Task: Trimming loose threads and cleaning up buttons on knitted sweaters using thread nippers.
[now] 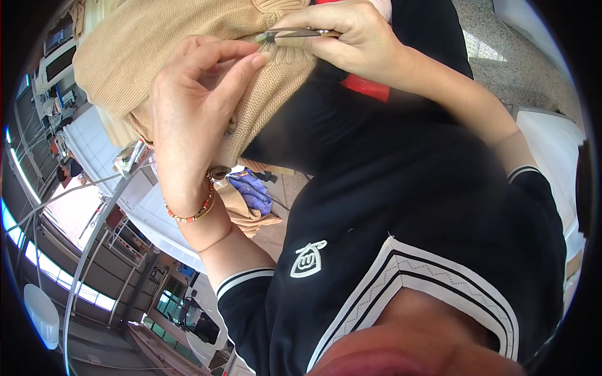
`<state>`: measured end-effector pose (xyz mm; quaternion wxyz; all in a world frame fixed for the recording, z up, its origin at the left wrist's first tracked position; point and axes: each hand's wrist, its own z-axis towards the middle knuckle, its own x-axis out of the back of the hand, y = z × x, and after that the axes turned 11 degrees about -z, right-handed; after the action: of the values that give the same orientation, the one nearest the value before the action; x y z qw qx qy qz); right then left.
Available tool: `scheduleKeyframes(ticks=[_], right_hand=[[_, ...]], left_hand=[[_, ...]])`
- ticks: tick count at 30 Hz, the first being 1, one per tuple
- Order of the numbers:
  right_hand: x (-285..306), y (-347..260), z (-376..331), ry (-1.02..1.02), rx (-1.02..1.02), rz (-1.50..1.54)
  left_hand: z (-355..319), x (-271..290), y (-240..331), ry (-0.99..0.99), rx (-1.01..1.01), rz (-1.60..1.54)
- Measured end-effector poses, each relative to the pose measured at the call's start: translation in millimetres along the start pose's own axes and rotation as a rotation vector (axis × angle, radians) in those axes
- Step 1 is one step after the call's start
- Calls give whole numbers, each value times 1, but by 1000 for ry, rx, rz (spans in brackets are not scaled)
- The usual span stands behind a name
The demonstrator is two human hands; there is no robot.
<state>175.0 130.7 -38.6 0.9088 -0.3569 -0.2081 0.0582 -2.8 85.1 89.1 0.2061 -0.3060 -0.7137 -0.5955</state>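
Observation:
A beige knitted garment (157,41) lies across my lap, its ribbed part gathered near the top middle. My left hand (194,94) pinches the knit with thumb and forefinger at the edge of the ribbing. My right hand (357,34) comes in from the right, fingers closed round a slim dark tool (307,33). The tool has two narrow arms and a pale greenish tip, which meets the knit beside my left fingertips. Its exact kind is unclear. A button (218,172) seems to sit on the garment near my left wrist.
A purple cloth (251,191) and more tan knit (241,210) lie below my left forearm. White tables (94,147) and a curved metal rail (94,232) stand to the left, with another person (70,169) farther off. Something red (367,88) shows under my right forearm.

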Motion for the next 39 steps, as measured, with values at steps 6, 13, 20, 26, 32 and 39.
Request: scheduleKeyframes(ticks=[6, 13, 20, 26, 32, 39], right_hand=[[-3, 0, 1, -19, -52, 96], [-7, 0, -2, -36, -547, 754], [-7, -1, 0, -18, -551, 781], [0, -5, 5, -8, -266, 396], [2, -3, 9, -7, -182, 221], [1, -7, 27, 40, -198, 468]], left_hand=[[8, 5, -3, -40, -223, 174], [14, 1, -14, -25, -168, -116], [12, -1, -9, 38, -44, -234], [11, 1, -21, -50, -4, -290], [7, -1, -21, 52, 38, -388], [3, 2, -20, 145, -46, -490]])
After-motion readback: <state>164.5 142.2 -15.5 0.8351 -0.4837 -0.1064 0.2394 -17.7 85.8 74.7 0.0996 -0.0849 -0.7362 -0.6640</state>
